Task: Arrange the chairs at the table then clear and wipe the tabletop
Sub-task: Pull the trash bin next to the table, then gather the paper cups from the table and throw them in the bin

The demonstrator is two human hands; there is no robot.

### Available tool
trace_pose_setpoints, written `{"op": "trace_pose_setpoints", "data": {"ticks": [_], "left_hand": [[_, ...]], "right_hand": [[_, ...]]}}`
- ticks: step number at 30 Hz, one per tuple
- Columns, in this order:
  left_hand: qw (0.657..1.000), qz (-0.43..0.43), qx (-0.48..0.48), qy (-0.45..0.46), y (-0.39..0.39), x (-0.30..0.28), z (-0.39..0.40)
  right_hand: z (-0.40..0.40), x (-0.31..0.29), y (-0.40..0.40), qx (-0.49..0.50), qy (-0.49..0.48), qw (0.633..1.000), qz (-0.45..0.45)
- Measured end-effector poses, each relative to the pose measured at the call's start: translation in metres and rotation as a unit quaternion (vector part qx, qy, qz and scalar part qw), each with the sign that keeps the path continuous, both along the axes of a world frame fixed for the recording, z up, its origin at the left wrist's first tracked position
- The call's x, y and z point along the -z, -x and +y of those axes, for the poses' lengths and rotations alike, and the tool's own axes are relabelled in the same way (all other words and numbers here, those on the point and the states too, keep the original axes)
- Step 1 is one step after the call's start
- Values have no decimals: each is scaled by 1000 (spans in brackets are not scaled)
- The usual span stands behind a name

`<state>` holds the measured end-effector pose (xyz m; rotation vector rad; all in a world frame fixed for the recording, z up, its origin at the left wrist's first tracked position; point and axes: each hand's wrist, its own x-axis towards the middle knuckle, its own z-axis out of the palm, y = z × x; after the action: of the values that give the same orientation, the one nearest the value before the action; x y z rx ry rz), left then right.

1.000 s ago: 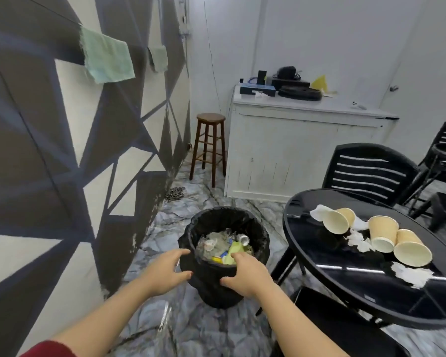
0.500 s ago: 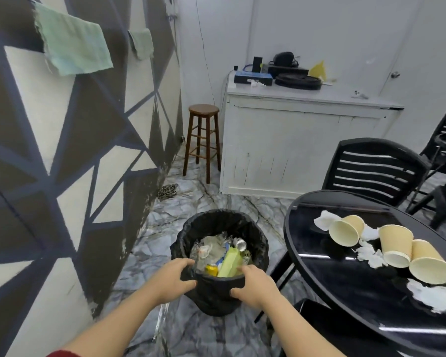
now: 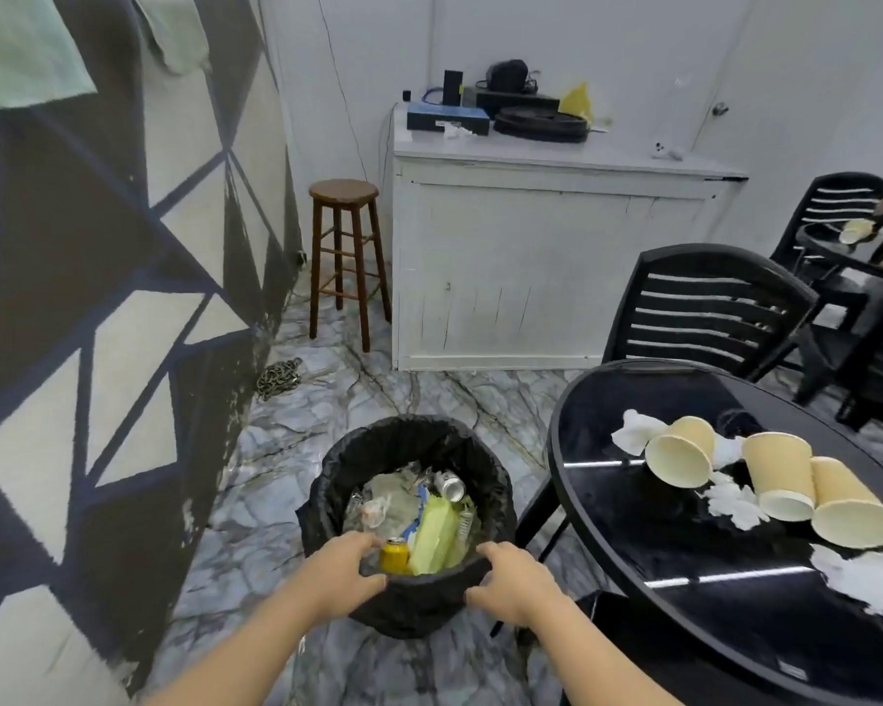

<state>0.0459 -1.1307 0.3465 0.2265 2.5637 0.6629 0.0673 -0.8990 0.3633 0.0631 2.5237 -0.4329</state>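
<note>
Grip: both hands closed on the near rim of the bin, thumbs outside, fingers curled over the edge into the liner.
Left hand (image 3: 338, 573): holds the rim at its near-left, just beside a yellow can (image 3: 394, 555) inside.
Right hand (image 3: 515, 583): holds the rim at its near-right, on the side toward the surface.
Bin (image 3: 409, 440): round, black-lined, standing on the marble floor (image 3: 327, 400) between the patterned wall (image 3: 98, 298) and the surface; about half full.
Bin contents: yellow can, a pale green carton (image 3: 434, 532), a silver can (image 3: 449, 484), clear wrappers.
Surface (image 3: 658, 542): round, glossy black, just right of the bin; not yet cleared.
Cups (image 3: 781, 473): three tan paper cups lying on their sides near the far-right edge of the surface, the two right ones touching, mouths toward the camera.
Tissues (image 3: 735, 504): crumpled white pieces among and around the cups; a larger one (image 3: 857, 578) nearer the right edge.
Chair (image 3: 704, 313): black, slatted back, at the far edge of the surface.
Second table (image 3: 852, 252): far right, with another black chair (image 3: 837, 201) behind it; partly cut off.
Stool (image 3: 345, 257): wooden, by the wall corner, beside a white cabinet (image 3: 556, 267).
Cabinet top: dark electronics and a blue box; details too small to tell.
Cloths (image 3: 16, 58): pale green, hanging on the wall at upper left.
Chain (image 3: 276, 377): heaped on the floor at the wall's foot.
</note>
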Motion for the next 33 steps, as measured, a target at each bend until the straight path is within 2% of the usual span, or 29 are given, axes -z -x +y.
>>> {"op": "trace_pose_setpoints", "data": {"ticks": [9,15,25,33], "left_hand": [[996,-19,89,-4,94,10,-19],[986,-16,167,16,135,15,-7],[953,-31,300,-37,162,12,97],[934,-32,339,-103,177,-8,220]], "right_hand": [[-26,7,50,108,10,994,-4],[-19,4,56,184,18,983,8],[53,-14,41,333,46,934,123],[157,-18,23,423,30,889,174]]}}
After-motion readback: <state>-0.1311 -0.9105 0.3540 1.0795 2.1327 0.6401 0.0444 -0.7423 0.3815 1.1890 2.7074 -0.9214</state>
